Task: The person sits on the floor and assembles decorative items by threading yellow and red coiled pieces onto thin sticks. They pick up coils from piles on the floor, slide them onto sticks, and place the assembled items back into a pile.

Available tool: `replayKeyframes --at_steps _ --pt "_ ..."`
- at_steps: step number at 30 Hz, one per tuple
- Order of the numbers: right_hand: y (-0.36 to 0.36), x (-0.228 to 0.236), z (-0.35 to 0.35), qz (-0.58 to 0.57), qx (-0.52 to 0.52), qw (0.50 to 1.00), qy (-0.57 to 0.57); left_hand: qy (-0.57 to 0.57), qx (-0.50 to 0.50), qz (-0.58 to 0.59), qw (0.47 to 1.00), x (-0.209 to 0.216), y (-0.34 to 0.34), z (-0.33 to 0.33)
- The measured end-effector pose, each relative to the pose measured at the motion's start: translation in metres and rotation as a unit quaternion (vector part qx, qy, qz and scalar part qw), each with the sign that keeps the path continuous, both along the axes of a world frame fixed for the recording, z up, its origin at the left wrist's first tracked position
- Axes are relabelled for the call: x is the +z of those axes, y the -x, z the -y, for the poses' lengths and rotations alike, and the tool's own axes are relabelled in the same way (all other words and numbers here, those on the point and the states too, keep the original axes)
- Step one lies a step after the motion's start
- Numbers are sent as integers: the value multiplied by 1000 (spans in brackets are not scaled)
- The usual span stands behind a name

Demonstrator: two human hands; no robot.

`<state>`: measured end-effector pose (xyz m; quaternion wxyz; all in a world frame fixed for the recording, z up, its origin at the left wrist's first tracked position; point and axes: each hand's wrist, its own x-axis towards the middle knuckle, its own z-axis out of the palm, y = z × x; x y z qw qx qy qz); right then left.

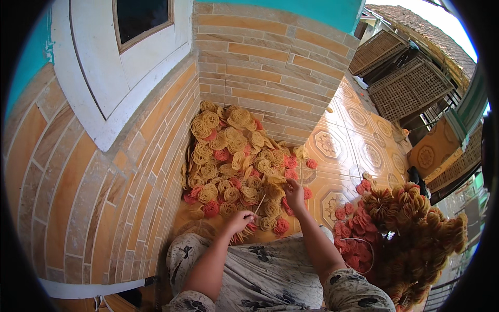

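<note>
Left hand grips a thin stick, right hand pinches a yellow rosette over the loose heap on tiled floor, seemingly left to do; gathered bundles, right, apparently done.

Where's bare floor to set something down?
Most room: glossy orange patterned tile floor between the tan stone-tile wall and brown woven lattice panels. Narrower: the strip between the round yellow-and-pink rosette pile and pink-and-brown strung bundles. Crowded: under left hand and right hand, rosettes overlapping back to the wall.
</note>
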<state>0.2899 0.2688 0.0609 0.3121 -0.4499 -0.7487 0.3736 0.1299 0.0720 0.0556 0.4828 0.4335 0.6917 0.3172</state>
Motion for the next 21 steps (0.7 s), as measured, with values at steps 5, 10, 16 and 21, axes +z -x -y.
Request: replayKeyframes --at_steps 5,10,16,21 --pt "-9 14 16 -116 68 948 290 -23 92 122 988 7 -2 -3" --pt "0 24 23 -58 85 964 243 -28 103 143 984 10 2 0" --pt "-1 25 20 14 133 977 166 -64 128 141 979 10 6 1" --pt "3 35 31 39 154 980 116 -53 137 136 980 10 2 -1"
